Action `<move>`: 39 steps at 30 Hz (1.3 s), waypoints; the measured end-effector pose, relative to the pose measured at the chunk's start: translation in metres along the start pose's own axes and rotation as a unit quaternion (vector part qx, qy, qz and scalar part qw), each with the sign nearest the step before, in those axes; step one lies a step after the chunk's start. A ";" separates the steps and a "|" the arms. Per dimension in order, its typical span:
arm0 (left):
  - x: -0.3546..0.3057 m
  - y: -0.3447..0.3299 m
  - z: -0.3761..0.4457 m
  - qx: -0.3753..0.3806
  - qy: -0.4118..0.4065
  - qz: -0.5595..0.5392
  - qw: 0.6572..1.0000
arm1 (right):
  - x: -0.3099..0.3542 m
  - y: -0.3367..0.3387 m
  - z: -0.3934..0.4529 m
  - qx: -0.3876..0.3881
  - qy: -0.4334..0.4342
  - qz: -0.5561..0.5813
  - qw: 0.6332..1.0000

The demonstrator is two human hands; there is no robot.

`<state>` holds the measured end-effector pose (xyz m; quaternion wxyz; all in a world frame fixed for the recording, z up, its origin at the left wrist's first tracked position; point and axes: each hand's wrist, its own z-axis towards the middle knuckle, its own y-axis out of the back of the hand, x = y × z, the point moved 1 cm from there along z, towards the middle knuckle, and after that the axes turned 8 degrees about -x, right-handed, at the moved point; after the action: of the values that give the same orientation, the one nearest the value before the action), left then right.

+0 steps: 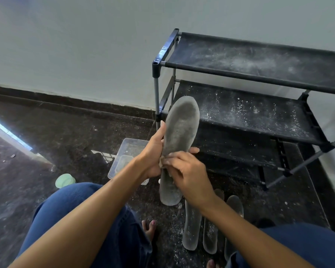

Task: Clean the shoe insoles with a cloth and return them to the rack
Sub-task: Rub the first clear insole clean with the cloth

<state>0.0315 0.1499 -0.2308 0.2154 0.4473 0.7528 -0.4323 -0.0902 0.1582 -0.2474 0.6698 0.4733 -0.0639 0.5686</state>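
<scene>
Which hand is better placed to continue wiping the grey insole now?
The right hand: its fingers press a small beige cloth on the long grey foam insole, while the left hand grips the insole's edge and steadies it.

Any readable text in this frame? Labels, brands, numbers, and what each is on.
None readable.
Held insole: grey and dusty, no print visible.
Rack: no label, only white dust on the shelves.
Clear plastic container and green lid: no markings visible.

grey insole (pixel 179 132), black white-dusted rack (pixel 259 113), blue jeans (pixel 70 209)
</scene>
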 end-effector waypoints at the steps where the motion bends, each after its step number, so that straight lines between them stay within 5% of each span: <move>1: 0.000 0.000 -0.001 0.005 -0.001 0.004 1.000 | 0.000 0.001 -0.001 0.006 0.007 0.001 1.000; 9: 0.007 -0.011 -0.004 0.013 -0.001 -0.006 1.000 | -0.009 0.019 0.031 -0.110 -0.028 -0.027 0.993; 15: 0.002 -0.007 -0.002 -0.002 -0.013 0.016 1.000 | 0.006 0.009 0.013 -0.007 0.010 -0.037 0.999; 21: 0.007 -0.009 -0.003 0.050 0.016 0.004 0.999 | -0.011 0.027 0.041 -0.086 -0.028 -0.061 0.994; 27: 0.008 -0.005 0.001 -0.039 0.004 0.001 0.999 | 0.004 0.015 0.020 -0.016 0.032 -0.079 0.996; 34: 0.011 -0.008 -0.003 0.079 0.024 0.020 0.996 | -0.016 0.037 0.046 -0.095 -0.046 -0.081 0.991; 39: 0.007 -0.006 -0.003 -0.009 -0.002 0.026 1.000 | 0.001 0.023 0.028 0.016 -0.061 -0.003 0.998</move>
<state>0.0229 0.1542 -0.2315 0.2319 0.4641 0.7443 -0.4205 -0.0964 0.1370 -0.2184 0.6588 0.5179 -0.0940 0.5375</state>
